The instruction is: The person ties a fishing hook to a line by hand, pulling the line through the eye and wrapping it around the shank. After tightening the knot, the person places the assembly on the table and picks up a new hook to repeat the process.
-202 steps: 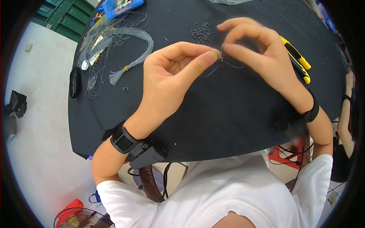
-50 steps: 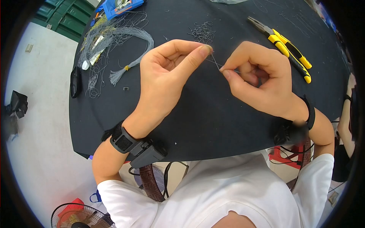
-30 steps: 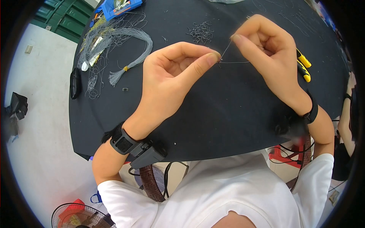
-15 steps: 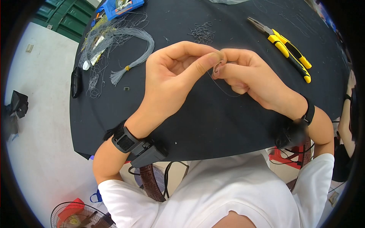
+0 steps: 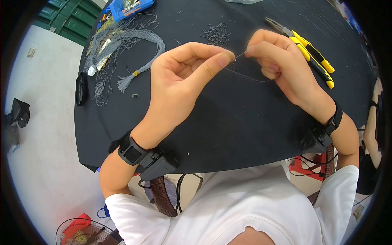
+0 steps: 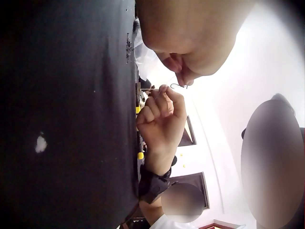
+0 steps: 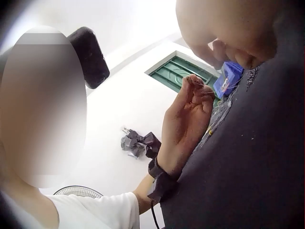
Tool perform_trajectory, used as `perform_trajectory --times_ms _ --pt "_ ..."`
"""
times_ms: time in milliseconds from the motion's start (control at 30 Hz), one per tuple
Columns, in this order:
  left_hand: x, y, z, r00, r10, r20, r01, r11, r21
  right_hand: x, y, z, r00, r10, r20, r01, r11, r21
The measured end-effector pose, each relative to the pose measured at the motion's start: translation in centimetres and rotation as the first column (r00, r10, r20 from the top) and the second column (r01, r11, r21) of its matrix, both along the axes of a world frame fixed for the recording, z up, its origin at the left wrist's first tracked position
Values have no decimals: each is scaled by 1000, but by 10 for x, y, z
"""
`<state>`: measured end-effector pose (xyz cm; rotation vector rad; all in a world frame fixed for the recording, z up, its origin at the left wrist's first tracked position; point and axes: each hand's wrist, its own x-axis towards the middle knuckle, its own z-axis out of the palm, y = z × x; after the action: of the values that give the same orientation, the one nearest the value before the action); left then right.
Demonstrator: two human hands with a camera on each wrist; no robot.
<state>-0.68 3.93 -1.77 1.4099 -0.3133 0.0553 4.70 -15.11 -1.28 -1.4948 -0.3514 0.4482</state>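
Observation:
In the head view the left hand pinches a small dark hook between thumb and index finger; the left wrist view shows the hook's curve jutting from the fingertips. Just to the right, the right hand pinches a thin line that runs to the hook, its other fingers curled. A loose stretch of line bows below, between the two hands. Behind them lies a pile of dark hooks. Both hands are raised over the black table, a short gap between their fingertips.
Yellow-and-black pliers lie behind the right hand. At the left are a tied bundle of grey line, a black case and a small metal piece. A blue box stands at the back left.
Half a second ago the hands met at the fingertips; the right hand has since moved up and right, drawing the line out. The left hand has shifted slightly left, still pinching the hook.

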Motion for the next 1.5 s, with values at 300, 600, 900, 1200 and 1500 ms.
perform_trajectory --times_ms 300,600,900,1200,1500 --pt "0 0 -1 1000 1 -14 -1 1000 0 2 -2 -4 999 1 32 -1 1000 22" --pt "0 -1 0 999 -50 -16 50 998 -22 -6 6 -6 988 61 -144 -66 998 -26" --pt "3 -2 -3 998 -58 -36 57 997 -44 -19 15 -1 872 253 -420 -217 967 133" --pt "0 -7 0 995 101 7 -102 990 93 -39 16 6 972 220 -78 -216 975 46" --pt "3 -9 -2 979 159 126 -175 977 121 -42 8 18 752 211 624 -53 964 -262"
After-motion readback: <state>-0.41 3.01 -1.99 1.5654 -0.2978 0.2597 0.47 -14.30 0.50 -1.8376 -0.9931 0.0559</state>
